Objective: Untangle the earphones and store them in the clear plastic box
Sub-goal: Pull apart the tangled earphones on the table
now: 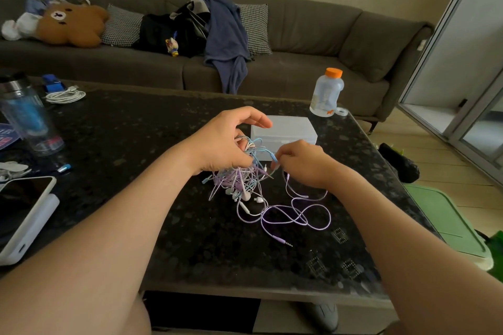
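Observation:
A tangle of purple, blue and white earphones (239,185) lies on the dark stone table (136,144), partly lifted. My left hand (226,141) grips the top of the bundle with curled fingers. My right hand (302,163) pinches a blue cable end right beside the bundle. A loose purple cable (296,215) loops toward me and ends in a jack plug (285,242). The clear plastic box (288,130) sits closed just behind both hands.
A bottle with an orange cap (326,92) stands at the table's far right. A blue tumbler (30,122), a coiled white cable (65,95) and a tablet (24,212) occupy the left side. A sofa (299,35) with clothes lies behind.

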Demonstrator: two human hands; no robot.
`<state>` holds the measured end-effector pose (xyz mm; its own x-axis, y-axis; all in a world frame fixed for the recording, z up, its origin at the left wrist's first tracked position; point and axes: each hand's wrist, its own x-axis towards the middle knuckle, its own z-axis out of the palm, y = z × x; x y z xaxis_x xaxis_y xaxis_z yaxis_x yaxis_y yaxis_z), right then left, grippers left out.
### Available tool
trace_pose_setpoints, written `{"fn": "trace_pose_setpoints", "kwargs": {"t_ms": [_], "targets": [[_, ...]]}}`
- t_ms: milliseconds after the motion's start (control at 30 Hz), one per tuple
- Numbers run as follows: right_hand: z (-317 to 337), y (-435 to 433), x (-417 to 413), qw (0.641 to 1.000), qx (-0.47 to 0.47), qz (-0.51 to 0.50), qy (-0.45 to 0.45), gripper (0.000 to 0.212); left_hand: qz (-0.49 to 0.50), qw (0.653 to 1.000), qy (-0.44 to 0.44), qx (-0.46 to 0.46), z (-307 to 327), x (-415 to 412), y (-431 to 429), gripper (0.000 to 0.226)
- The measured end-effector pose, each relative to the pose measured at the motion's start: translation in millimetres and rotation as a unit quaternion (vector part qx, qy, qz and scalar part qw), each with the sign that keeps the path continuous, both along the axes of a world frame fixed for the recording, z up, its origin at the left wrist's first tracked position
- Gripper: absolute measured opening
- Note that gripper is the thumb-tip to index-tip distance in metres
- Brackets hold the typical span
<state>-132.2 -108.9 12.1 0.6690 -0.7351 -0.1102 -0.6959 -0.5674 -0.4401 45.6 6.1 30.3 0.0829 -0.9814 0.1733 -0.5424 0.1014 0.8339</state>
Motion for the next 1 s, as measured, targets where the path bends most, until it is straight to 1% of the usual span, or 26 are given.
{"fn": "trace_pose_setpoints", "kwargs": {"t_ms": [67,100,133,233,300,433,500,567,600,667,700,767,833,900,1000], "targets": [[0,1,1,0.999,-0.036,-0.018,0.013,0.027,-0.011,1.000,-0.005,0.004,-1,0,0,0.081],[0,1,2,0.999,-0.042,-0.015,0.006,0.028,-0.016,1.000,-0.008,0.007,-2,0,-1,0.084],[1,3,1,0.999,-0.036,-0.003,-0.015,0.029,-0.020,1.000,-0.010,0.010,-2,-1,-1,0.086],[7,9,-3,0.995,0.025,0.026,-0.097,0.030,-0.030,0.999,-0.018,0.018,0,-4,-1,0.091],[10,13,-3,0.990,0.048,0.033,-0.130,0.032,-0.036,0.999,-0.021,0.028,2,-7,0,0.095],[10,15,1,0.983,0.099,0.033,-0.152,0.032,-0.056,0.996,-0.029,0.057,5,-9,3,0.105],[9,14,2,0.986,0.085,0.047,-0.138,0.028,-0.064,0.994,-0.035,0.077,5,-7,3,0.106],[6,12,1,0.989,0.044,0.068,-0.124,0.022,-0.064,0.994,-0.037,0.081,4,-7,4,0.101],[6,10,0,0.990,0.013,0.073,-0.116,0.020,-0.060,0.994,-0.041,0.077,5,-8,4,0.094],[5,6,-2,0.990,-0.042,0.073,-0.111,0.016,-0.034,0.995,-0.066,0.062,5,-9,4,0.083],[6,4,-3,0.989,-0.055,0.073,-0.116,0.014,-0.013,0.995,-0.083,0.059,4,-9,3,0.079],[10,4,-5,0.986,-0.060,0.073,-0.139,0.011,0.033,0.989,-0.133,0.056,1,-6,2,0.074],[12,4,-6,0.982,-0.058,0.069,-0.164,0.011,0.066,0.983,-0.161,0.056,-2,-1,0,0.068],[13,3,-7,0.980,-0.057,0.058,-0.180,0.011,0.077,0.981,-0.166,0.061,-3,2,0,0.060],[11,4,-5,0.973,-0.046,0.018,-0.226,0.012,0.103,0.983,-0.140,0.061,-3,2,-2,0.035]]}}
